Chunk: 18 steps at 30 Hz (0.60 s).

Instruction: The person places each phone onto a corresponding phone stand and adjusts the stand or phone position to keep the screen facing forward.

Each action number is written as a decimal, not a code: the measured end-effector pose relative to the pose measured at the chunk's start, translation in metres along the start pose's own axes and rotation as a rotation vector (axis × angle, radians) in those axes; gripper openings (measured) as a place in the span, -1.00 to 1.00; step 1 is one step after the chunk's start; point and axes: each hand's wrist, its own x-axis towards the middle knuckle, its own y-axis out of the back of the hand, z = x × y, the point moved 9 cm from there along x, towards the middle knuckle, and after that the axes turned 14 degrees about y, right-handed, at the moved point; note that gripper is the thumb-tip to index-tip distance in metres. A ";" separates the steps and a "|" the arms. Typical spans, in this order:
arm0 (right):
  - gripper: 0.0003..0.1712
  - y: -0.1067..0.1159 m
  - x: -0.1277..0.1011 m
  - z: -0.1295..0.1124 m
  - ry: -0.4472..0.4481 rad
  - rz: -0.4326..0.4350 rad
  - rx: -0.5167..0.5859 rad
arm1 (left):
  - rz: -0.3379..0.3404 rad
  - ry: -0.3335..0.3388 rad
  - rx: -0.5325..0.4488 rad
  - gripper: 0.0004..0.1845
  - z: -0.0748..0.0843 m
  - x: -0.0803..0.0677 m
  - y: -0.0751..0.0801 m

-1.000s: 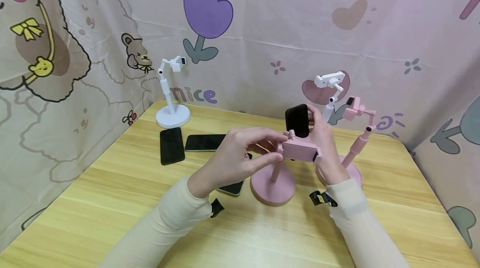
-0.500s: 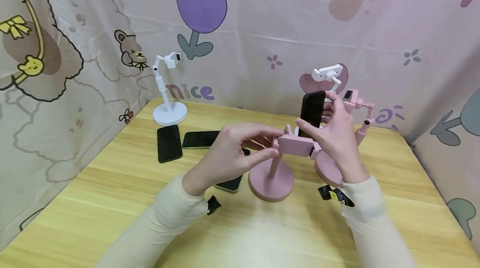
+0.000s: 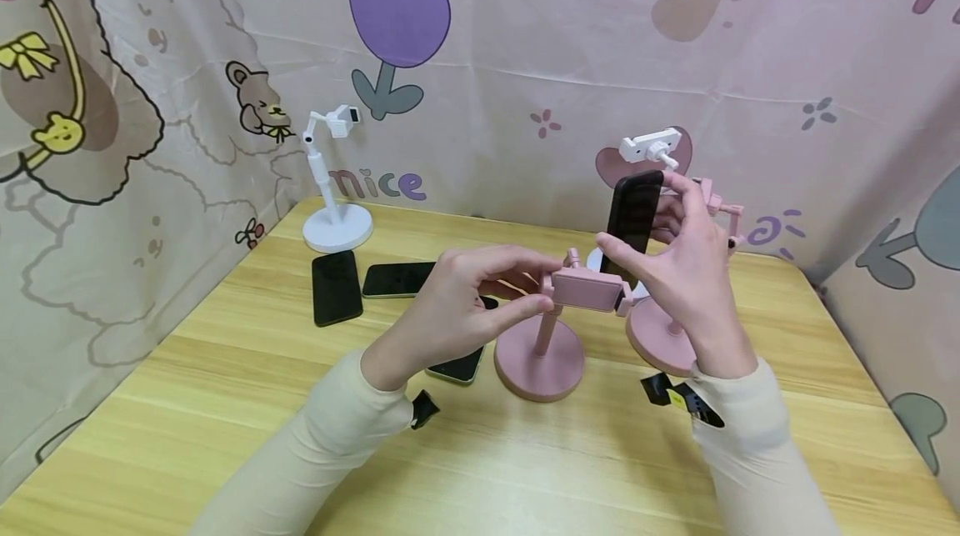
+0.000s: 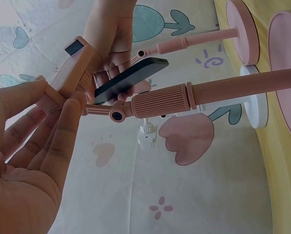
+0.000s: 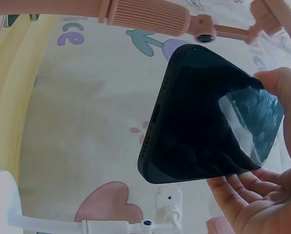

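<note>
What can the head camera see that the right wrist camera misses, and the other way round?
Only the head view shows the left hand pinching the pink clamp, three phones lying on the table, and the white stand at the far left. Only the right wrist view shows the held phone's bottom edge close up. Both show the right hand holding the black phone.

Both forearms reach forward, left hand (image 3: 465,290) pinching, right hand (image 3: 686,269) raised with fingers curled.
</note>
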 end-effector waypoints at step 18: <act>0.00 0.022 -0.004 -0.017 0.024 0.161 0.071 | -0.003 0.010 0.000 -0.66 -0.001 0.000 0.000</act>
